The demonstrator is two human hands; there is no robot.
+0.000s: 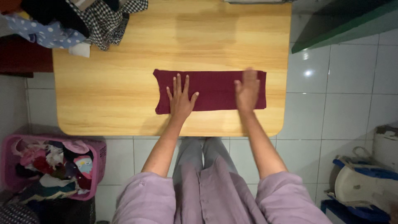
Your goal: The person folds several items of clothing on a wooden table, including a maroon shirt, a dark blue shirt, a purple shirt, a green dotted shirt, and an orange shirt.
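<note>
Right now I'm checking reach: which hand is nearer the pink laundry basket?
Left. The left hand presses the maroon cloth's end on the pink laundry basket's side; the right hand presses the far end.

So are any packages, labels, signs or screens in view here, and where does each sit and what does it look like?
None in view: no package, label, sign or screen shows.
The left hand and right hand lie flat on a folded maroon cloth on the wooden table.
A pink basket of mixed clothes stands on the tiled floor at lower left.
</note>
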